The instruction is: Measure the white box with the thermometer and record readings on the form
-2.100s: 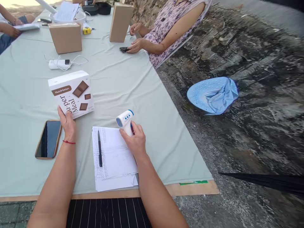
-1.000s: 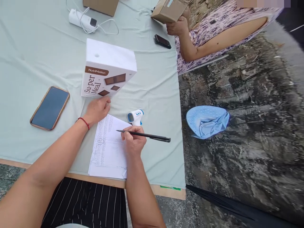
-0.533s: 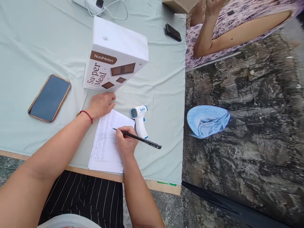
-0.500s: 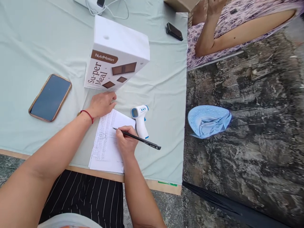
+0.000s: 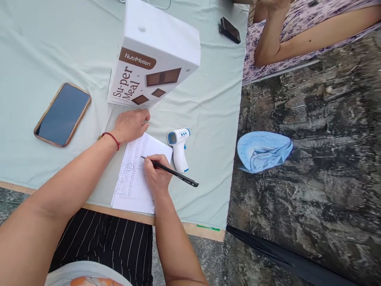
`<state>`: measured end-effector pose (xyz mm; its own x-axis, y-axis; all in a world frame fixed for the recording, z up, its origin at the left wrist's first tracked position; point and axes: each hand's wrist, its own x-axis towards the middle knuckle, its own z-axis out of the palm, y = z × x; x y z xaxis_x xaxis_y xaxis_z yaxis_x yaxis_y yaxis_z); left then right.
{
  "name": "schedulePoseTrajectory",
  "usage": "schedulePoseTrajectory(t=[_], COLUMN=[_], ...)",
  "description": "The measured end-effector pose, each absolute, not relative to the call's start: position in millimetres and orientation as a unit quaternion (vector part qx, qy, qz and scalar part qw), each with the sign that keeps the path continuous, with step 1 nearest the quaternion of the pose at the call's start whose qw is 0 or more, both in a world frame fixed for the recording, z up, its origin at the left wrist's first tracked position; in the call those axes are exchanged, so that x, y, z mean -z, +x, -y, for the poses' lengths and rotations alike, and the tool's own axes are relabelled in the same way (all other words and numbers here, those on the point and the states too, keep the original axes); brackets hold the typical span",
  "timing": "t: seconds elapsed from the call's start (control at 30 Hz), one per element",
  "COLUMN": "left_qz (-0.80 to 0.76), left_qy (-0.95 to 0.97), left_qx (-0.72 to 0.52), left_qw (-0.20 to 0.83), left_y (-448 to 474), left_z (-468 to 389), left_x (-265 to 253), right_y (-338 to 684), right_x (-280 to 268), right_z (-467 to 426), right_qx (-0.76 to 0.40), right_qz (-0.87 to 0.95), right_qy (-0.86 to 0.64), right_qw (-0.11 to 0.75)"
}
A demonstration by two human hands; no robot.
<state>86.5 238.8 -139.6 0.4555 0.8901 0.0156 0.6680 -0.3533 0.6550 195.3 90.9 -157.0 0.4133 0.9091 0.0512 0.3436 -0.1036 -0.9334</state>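
Note:
A black pen [image 5: 174,171] is gripped in my right hand [image 5: 157,171], its tip close to the printed sheets; whether it touches the paper I cannot tell. Small rows of print and a hand-drawn loop mark the stacked papers [image 5: 137,200]. At their top edge rests my left hand [image 5: 131,124], palm down with curled fingers, a red cord bracelet at its wrist; what lies beneath the fingers is hidden. Just beyond it stands a white "NutriMotion Su-per Meal" box [image 5: 160,43]. A white and blue infrared thermometer [image 5: 179,153] lies to the right of the papers.
On the pale green tablecloth [image 5: 202,159], a smartphone [image 5: 62,115] lies left and a small black device [image 5: 230,30] at the far right. Past the table's right edge are a dark rough surface, a blue crumpled item [image 5: 263,151] and another person's arm [image 5: 312,39].
The view has shifted slightly, so the box and far objects sit higher and further right. Both hands keep their places at the papers, the pen tip almost unmoved.

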Motion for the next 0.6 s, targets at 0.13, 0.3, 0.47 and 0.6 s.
schedulePoseTrajectory(t=[0.13,0.3,0.47,0.6], left_qz=[-0.485,-0.487,-0.485,-0.482], left_qy=[0.807,0.818,0.827,0.832], left_qx=[-0.178,-0.146,-0.132,-0.131], left_qw=[0.287,0.268,0.252,0.241], left_y=[87.5,88.0,88.3,88.7], left_z=[-238.6,-238.0,-238.4,-239.1], left_x=[138.6,134.9,133.7,133.7], right_y=[195.5,196.4,198.0,199.4], right_x=[157.4,157.8,161.1,164.5], right_z=[-90.6,-89.8,-88.1,-87.2], right_qx=[-0.265,-0.253,-0.241,-0.238], right_qz=[0.477,0.486,0.500,0.505], right_qy=[-0.685,-0.685,-0.674,-0.665], right_qw=[0.483,0.481,0.488,0.496])
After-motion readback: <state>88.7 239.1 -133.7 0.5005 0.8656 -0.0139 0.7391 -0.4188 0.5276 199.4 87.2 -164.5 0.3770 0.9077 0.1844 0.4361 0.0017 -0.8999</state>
